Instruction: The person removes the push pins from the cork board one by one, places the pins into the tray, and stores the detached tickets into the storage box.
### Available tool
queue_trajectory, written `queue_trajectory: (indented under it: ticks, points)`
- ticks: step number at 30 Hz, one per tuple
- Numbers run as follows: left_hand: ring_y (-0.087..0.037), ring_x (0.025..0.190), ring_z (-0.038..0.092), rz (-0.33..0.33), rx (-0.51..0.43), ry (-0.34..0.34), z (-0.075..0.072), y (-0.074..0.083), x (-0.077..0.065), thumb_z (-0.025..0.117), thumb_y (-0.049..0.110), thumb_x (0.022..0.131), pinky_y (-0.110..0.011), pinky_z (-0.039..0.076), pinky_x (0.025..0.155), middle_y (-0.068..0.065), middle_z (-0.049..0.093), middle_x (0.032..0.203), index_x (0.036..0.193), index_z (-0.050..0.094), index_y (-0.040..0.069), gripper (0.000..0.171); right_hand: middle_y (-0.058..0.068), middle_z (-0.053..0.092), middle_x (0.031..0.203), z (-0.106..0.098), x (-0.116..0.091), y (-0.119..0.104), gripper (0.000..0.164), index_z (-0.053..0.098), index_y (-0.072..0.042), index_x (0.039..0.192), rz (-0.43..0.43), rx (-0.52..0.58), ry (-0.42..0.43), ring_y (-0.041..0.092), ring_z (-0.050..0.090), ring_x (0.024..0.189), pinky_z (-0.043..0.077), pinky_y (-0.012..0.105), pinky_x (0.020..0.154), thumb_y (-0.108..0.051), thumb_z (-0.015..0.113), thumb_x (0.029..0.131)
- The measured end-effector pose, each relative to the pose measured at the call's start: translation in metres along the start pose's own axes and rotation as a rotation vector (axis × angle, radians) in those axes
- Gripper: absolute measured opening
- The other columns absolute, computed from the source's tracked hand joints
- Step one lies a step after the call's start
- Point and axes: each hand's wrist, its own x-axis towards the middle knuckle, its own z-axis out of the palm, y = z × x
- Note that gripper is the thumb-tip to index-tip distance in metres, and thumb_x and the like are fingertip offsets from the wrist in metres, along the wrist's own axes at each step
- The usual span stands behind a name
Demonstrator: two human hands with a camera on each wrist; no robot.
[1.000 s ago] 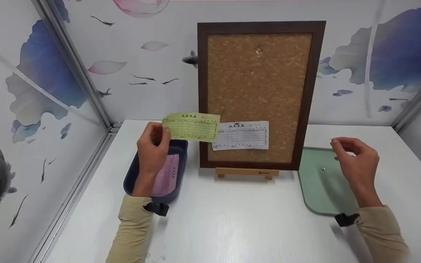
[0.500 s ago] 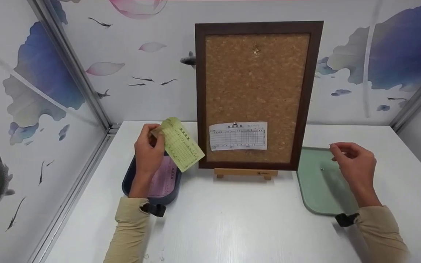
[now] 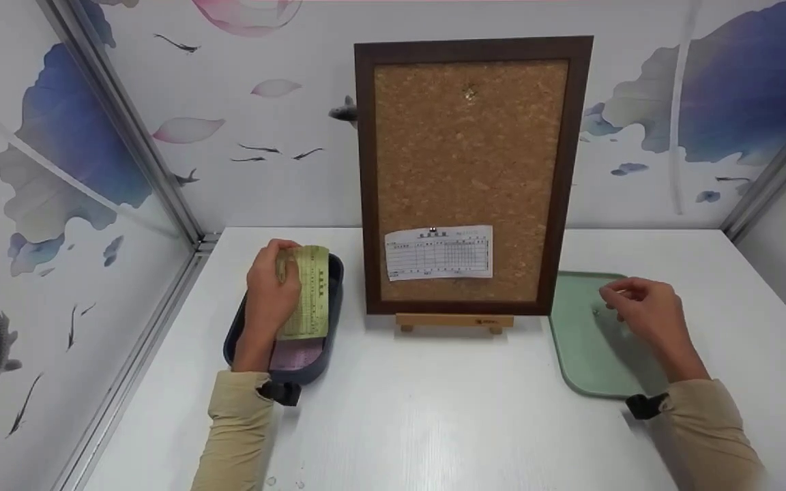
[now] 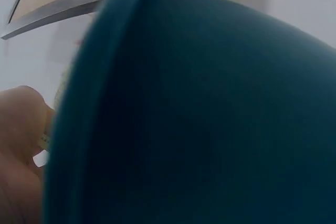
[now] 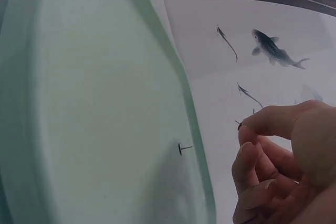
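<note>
My left hand (image 3: 272, 293) holds a yellow-green printed slip (image 3: 312, 300) by its edge, low over the dark blue box (image 3: 337, 283). Part of a pink slip (image 3: 297, 356) shows inside that box, below the yellow-green one. The box wall fills most of the left wrist view and hides the slip there. Above the pale green tray (image 3: 578, 372), my right hand (image 3: 649, 324) pinches a small thumbtack (image 5: 239, 125) between thumb and forefinger. Another thumbtack (image 5: 181, 149) lies on the tray with its pin pointing sideways.
A framed cork board (image 3: 468, 150) leans on a small wooden stand (image 3: 454, 320) at the back middle. Low on the board hangs a white printed slip (image 3: 439, 254), tacked at its top edge. Printed wall panels enclose the white table (image 3: 420, 416).
My left hand has swung the yellow-green slip away from the board, turned it upright and lowered it over the blue box. My right hand, still pinching the thumbtack, has sunk nearer the tray.
</note>
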Motion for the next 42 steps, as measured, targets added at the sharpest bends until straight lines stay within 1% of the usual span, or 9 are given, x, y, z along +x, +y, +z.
queue_trajectory:
  ticks: [3, 7, 10, 13, 16, 22, 28, 32, 42]
  points:
    - [-0.038, 0.12, 0.066, -0.011, 0.073, -0.054, 0.002, -0.003, -0.002, 0.054, 0.0, 0.105, -0.054, 0.049, 0.108, -0.022, 0.07, 0.123, 0.123, 0.069, 0.001, 0.023, 0.008, 0.08, 0.095, 0.001, 0.0, 0.003, 0.046, 0.077, -0.004, 0.123, 0.019, -0.048, -0.053, 0.006, 0.065, 0.071, 0.051, 0.029, 0.061, -0.045, 0.069, 0.105]
    - [-0.037, 0.12, 0.068, -0.061, 0.189, -0.113, 0.001, -0.007, -0.009, 0.058, 0.002, 0.105, -0.054, 0.053, 0.103, -0.019, 0.073, 0.123, 0.118, 0.073, 0.004, 0.02, 0.007, 0.08, 0.095, 0.001, 0.002, 0.006, 0.046, 0.077, -0.001, 0.123, 0.031, -0.082, -0.121, 0.007, 0.065, 0.073, 0.051, 0.028, 0.064, -0.042, 0.069, 0.105]
    - [-0.033, 0.107, 0.07, -0.131, 0.253, -0.161, -0.001, -0.009, -0.014, 0.06, 0.007, 0.105, -0.049, 0.056, 0.085, -0.016, 0.075, 0.125, 0.117, 0.075, 0.009, 0.019, 0.005, 0.08, 0.096, 0.001, 0.004, 0.009, 0.044, 0.077, 0.001, 0.122, 0.036, -0.103, -0.149, 0.008, 0.065, 0.077, 0.051, 0.026, 0.066, -0.038, 0.068, 0.105]
    - [-0.028, 0.087, 0.067, -0.196, 0.289, -0.209, -0.003, -0.011, -0.017, 0.061, 0.01, 0.104, -0.04, 0.05, 0.064, -0.015, 0.075, 0.127, 0.12, 0.075, 0.013, 0.021, 0.005, 0.079, 0.097, 0.001, 0.004, 0.011, 0.042, 0.078, 0.0, 0.122, 0.061, -0.12, -0.157, 0.009, 0.063, 0.079, 0.051, 0.027, 0.067, -0.037, 0.068, 0.105]
    - [-0.025, 0.075, 0.063, -0.23, 0.302, -0.235, -0.004, -0.012, -0.018, 0.061, 0.012, 0.103, -0.034, 0.043, 0.056, -0.014, 0.076, 0.126, 0.121, 0.075, 0.015, 0.023, 0.008, 0.077, 0.1, 0.0, 0.003, 0.012, 0.042, 0.077, 0.001, 0.123, 0.092, -0.12, -0.158, 0.013, 0.062, 0.082, 0.051, 0.028, 0.068, -0.036, 0.068, 0.105]
    - [-0.026, 0.076, 0.064, -0.254, 0.311, -0.234, -0.006, -0.013, -0.016, 0.061, 0.015, 0.104, -0.036, 0.044, 0.057, -0.015, 0.075, 0.128, 0.123, 0.075, 0.016, 0.024, 0.013, 0.075, 0.108, 0.001, 0.002, 0.013, 0.041, 0.076, 0.0, 0.124, 0.118, -0.11, -0.167, 0.018, 0.062, 0.087, 0.052, 0.029, 0.069, -0.034, 0.066, 0.104]
    - [-0.031, 0.086, 0.069, -0.267, 0.319, -0.245, -0.005, -0.016, -0.018, 0.06, 0.02, 0.105, -0.046, 0.052, 0.067, -0.018, 0.073, 0.131, 0.129, 0.073, 0.013, 0.028, 0.011, 0.075, 0.105, 0.0, 0.001, 0.017, 0.04, 0.075, 0.0, 0.124, 0.104, -0.121, -0.182, 0.015, 0.062, 0.084, 0.052, 0.029, 0.068, -0.033, 0.065, 0.104]
    - [-0.033, 0.089, 0.069, -0.284, 0.323, -0.241, -0.005, -0.017, -0.018, 0.061, 0.02, 0.104, -0.051, 0.054, 0.072, -0.019, 0.073, 0.132, 0.131, 0.072, 0.013, 0.03, 0.01, 0.076, 0.102, -0.001, 0.001, 0.018, 0.041, 0.076, 0.001, 0.123, 0.085, -0.128, -0.181, 0.014, 0.062, 0.082, 0.051, 0.029, 0.067, -0.034, 0.064, 0.105]
    - [-0.035, 0.102, 0.066, -0.284, 0.293, -0.244, -0.006, -0.015, -0.016, 0.062, 0.02, 0.104, -0.05, 0.052, 0.078, -0.02, 0.066, 0.147, 0.142, 0.066, 0.013, 0.039, 0.009, 0.075, 0.101, -0.001, 0.002, 0.015, 0.04, 0.075, 0.002, 0.124, 0.1, -0.136, -0.187, 0.014, 0.063, 0.081, 0.051, 0.029, 0.067, -0.032, 0.062, 0.106]
